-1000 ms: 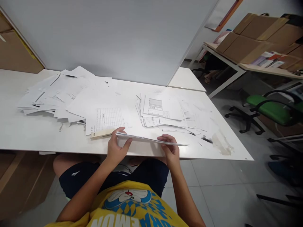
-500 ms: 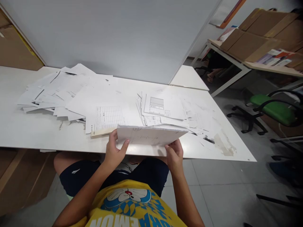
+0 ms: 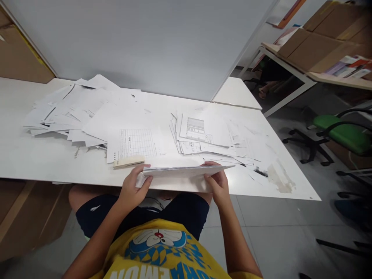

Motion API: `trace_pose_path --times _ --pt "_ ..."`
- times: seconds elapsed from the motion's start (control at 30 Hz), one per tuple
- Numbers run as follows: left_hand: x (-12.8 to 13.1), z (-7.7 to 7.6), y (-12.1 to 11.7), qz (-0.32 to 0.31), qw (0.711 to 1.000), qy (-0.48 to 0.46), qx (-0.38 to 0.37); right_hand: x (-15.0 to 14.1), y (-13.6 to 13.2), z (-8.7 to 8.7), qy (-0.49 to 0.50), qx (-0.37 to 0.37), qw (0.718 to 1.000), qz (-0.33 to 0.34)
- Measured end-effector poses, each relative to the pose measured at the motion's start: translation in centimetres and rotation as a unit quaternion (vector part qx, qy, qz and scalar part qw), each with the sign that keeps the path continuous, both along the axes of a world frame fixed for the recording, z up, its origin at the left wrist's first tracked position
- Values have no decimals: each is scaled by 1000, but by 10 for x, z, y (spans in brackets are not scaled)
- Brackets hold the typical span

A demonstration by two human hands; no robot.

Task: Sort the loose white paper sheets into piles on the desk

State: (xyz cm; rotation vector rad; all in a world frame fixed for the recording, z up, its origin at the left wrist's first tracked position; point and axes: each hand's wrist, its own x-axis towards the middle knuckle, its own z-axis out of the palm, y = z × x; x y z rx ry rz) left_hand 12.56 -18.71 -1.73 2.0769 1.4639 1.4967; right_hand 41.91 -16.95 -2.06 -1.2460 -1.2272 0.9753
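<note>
I hold a thin stack of white sheets with both hands, just above the near edge of the white table. The stack lies almost flat and shows me its edge. My left hand grips its left end, thumb on top. At the right end, my right hand is closed on it. A cream, bar-shaped object lies on the table just left of the stack.
A wide heap of loose papers covers the table's left part. A second pile of printed sheets sits at the centre right. A grey partition stands behind. To the right are a green chair and a shelf with cardboard boxes.
Half a second ago the stack was tipped up with its face towards me; it is now lowered to nearly flat. Both hands kept their grip.
</note>
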Motion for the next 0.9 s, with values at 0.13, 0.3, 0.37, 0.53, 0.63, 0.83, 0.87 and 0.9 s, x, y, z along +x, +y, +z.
trace_pose_path --times 0.13,0.3,0.37,0.53,0.63,0.83,0.87,0.9 --pt "-4 4 -3 13 999 17 -44 21 1 7 -78 -82 993 15" --pt "-5 13 0 84 990 -66 -94 22 7 24 -17 -178 980 83" --pt "-13 16 4 113 990 -32 -83 17 11 25 5 -208 974 94" --pt "-39 8 13 116 981 158 -8 12 21 21 -30 -233 967 95" --pt "-46 -4 14 76 966 244 -27 15 23 21 -50 -240 965 95" --pt "-48 -13 15 59 958 280 -21 10 27 25 -30 -247 960 130" --pt "-48 -13 15 55 959 277 -28 7 28 25 -35 -245 959 135" --pt "-48 -12 15 52 959 275 -37 5 29 25 -40 -244 959 139"
